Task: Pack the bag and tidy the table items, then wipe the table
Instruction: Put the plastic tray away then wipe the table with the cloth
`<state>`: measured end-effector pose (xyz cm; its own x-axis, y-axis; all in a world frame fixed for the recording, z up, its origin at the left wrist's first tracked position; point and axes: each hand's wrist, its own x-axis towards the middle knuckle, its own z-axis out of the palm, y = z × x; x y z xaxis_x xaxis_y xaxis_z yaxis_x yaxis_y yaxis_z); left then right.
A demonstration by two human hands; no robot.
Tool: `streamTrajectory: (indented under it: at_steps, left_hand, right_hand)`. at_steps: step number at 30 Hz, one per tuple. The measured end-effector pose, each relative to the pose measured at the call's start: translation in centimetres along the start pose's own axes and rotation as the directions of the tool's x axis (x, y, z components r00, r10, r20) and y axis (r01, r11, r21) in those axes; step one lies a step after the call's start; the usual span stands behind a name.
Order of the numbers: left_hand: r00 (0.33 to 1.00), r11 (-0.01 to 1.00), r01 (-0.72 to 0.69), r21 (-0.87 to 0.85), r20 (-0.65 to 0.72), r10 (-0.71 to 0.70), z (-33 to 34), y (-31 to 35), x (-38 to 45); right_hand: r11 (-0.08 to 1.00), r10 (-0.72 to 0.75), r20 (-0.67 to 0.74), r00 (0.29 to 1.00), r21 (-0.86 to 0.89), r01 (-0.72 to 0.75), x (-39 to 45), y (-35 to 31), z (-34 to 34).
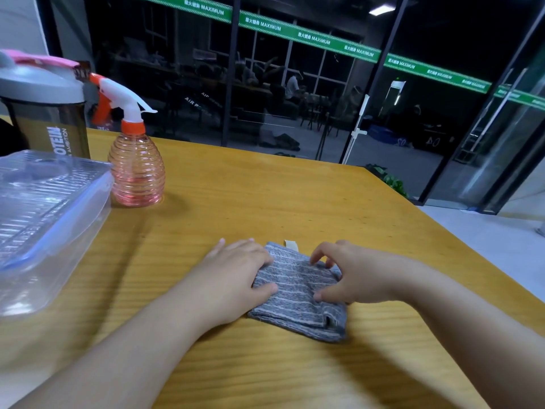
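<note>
Head view: clear lidded box [44, 219] looks empty; left hand [236, 273], right hand [351, 276] flat, unclenched, pressing folded grey cloth [298, 293].

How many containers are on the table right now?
3: a clear lidded box at the left edge, a shaker bottle behind it, and a pink spray bottle to their right. More may sit out of frame left.

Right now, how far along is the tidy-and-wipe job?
Done: cannot confirm the bag; none shows. In hand: both hands, left and right, press a folded grey cloth on the wooden table. Left: spray bottle, shaker and clear box remain out.
</note>
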<state>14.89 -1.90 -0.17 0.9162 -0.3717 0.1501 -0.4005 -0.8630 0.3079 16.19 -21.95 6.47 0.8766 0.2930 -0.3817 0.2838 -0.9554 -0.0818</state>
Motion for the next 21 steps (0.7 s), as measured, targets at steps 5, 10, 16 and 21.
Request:
streamTrajectory:
  at_steps: [5,10,16,21]
  left_hand:
    - [1.0,0.999,0.013,0.031,-0.026,-0.012,-0.1,0.4,0.0]
    - [0.992,0.999,-0.024,-0.034,-0.121,0.02,-0.1,0.1,-0.4]
    - [0.968,0.959,0.021,-0.283,-0.235,-0.09,-0.7,0.0,-0.6]
    - [0.955,0.523,-0.129,-0.842,-0.247,-0.162,-1.8,0.3,-1.0]
  right_hand:
    - [0.971,-0.139,-0.021,0.99,0.194,0.141,-0.2,0.0,0.6]
    - [0.821,-0.286,-0.264,0.921,0.428,0.378,-0.8,-0.3,0.5]
    - [0.535,-0.389,-0.532,0.752,0.534,0.655,-1.1,-2.4,-1.8]
    - [0.196,-0.358,-0.6,0.715,0.7,0.687,-0.2,-3.4,-3.0]
